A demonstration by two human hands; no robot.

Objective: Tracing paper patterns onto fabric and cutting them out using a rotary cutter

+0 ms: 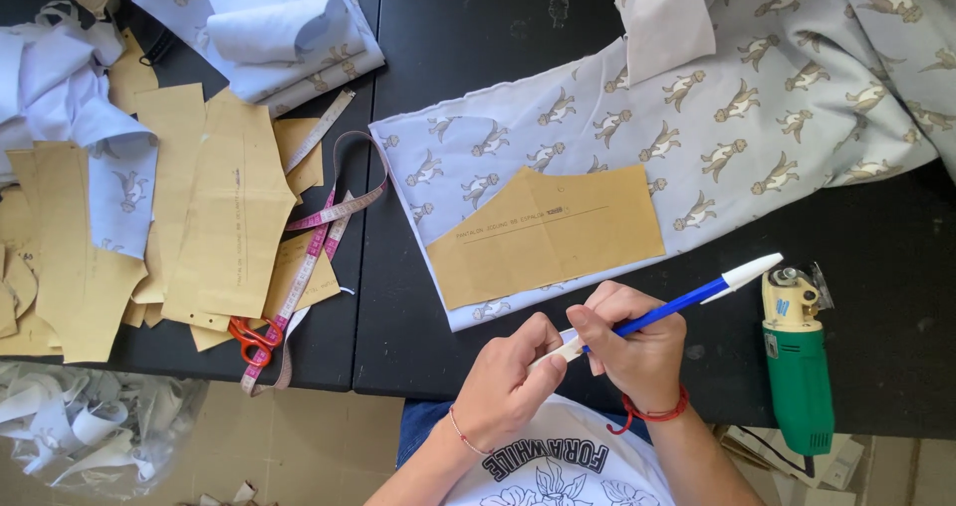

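My right hand [637,342] grips a blue pen [687,302] with a white cap end pointing up and right. My left hand [513,381] pinches the pen's white tip end, close against the right hand. Both hands hover over the near edge of the black table [478,58]. Just beyond them a tan paper pattern piece [548,232] lies flat on pale grey fabric [757,108] printed with small animal figures.
A green electric cutter [797,357] lies at the right of my hands. Left of the table seam sit a stack of tan pattern pieces [214,217], a pink measuring tape [319,237], orange-handled scissors [254,337], and white fabric scraps [60,88]. A clear bag of offcuts [90,436] sits on the floor.
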